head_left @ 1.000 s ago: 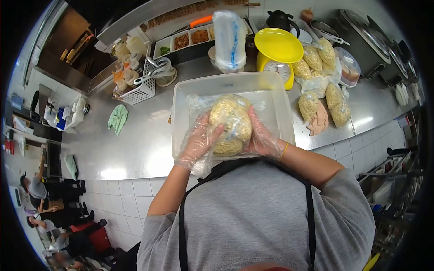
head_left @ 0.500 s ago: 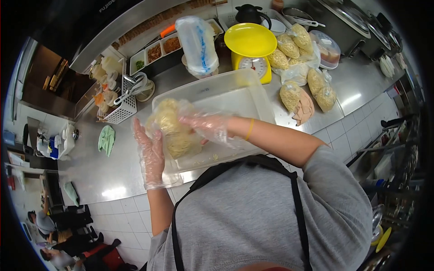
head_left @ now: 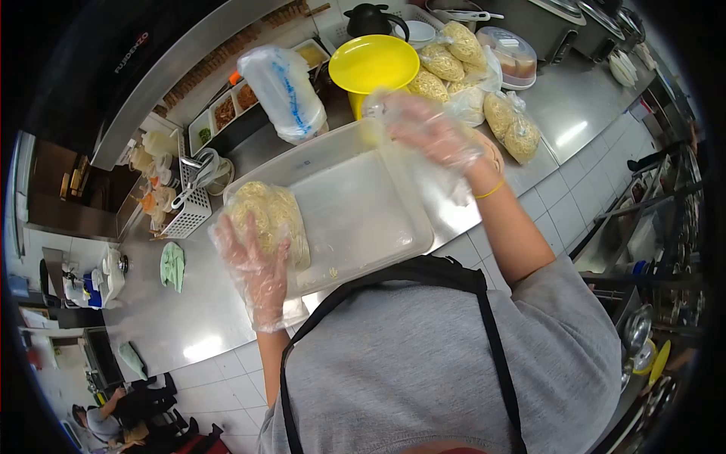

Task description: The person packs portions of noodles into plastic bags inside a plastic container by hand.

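My left hand [head_left: 253,265], in a clear plastic glove, rests with spread fingers against a clear bag of pale yellow noodles [head_left: 276,216]. That bag lies in the left end of a translucent plastic tub [head_left: 355,204]. Over the tub's far right corner is my right hand [head_left: 435,132], also gloved, with a yellow band at the wrist. It is close to the yellow kitchen scale [head_left: 374,64] and partly covers its front. Motion smears its fingers, so I cannot make out whether it holds anything.
Several more noodle bags [head_left: 446,64] lie right of the scale. Behind the tub stand a large wrapped plastic bundle [head_left: 283,94] and ingredient trays [head_left: 224,113]. To the left are a white basket [head_left: 189,216] and a green cloth [head_left: 172,266]. Other people are at lower left.
My right hand has left the noodle bag and moved right and away from me toward the scale. The bag now lies in the tub's left end, my left hand still at it.
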The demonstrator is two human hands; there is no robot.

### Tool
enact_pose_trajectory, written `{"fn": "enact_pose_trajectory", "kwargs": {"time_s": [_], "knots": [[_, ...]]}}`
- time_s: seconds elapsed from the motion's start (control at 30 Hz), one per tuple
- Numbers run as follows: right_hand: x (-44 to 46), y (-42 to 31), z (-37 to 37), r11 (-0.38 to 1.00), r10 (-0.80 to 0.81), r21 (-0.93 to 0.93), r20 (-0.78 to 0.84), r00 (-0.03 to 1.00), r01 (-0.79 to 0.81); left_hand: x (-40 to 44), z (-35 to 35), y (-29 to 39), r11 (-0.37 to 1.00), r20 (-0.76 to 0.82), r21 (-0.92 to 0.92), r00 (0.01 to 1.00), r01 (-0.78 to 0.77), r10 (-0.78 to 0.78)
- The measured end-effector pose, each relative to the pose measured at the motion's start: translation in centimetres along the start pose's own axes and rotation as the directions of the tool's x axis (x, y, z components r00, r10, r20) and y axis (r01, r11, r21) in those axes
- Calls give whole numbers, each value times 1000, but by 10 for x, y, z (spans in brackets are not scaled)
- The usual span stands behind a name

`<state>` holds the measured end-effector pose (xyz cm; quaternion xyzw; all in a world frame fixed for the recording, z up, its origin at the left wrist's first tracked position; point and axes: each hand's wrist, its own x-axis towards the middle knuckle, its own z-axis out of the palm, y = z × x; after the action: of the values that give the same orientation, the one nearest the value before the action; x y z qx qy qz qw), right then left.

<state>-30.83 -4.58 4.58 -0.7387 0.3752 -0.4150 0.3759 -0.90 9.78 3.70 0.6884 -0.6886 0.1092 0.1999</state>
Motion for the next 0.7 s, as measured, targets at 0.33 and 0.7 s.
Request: {"fn": "enact_pose_trajectory", "kwargs": {"time_s": [0.33,0.7], "knots": [[-69,151,-151,788,-59,-417,-784,618,-453,-40,22,0,898,-192,-321,949,-301,249],[-90,134,-149,726,-131,-450,-833,537,-520,-28,22,9,872,-70,-461,987,-163,147]]}}
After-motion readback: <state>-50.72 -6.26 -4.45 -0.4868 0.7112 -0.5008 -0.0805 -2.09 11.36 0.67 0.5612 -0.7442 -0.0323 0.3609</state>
